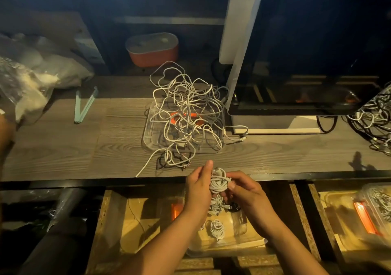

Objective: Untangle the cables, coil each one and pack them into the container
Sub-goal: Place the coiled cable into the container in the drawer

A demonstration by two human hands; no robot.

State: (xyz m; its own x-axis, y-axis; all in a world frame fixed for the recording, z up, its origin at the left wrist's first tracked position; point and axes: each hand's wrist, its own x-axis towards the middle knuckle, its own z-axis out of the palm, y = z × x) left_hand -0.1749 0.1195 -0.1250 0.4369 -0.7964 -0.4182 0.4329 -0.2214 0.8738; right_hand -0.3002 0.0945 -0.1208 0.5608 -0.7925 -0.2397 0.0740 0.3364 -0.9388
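My left hand (197,187) and right hand (246,192) grip a coil (219,182) between them at the desk (63,148) edge, above the container (243,228); the tangle (186,110) lies beyond, beside the monitor (317,52).

Open desktop (63,148) lies left of the cable tangle (186,110); monitor (306,52) seemingly crowds its right.

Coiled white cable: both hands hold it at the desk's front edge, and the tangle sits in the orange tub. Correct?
No. The head view shows the tangle lying on the clear tray, in front of the orange tub, not in it. The left hand and right hand do hold the coiled white cable at the front edge of the desk.
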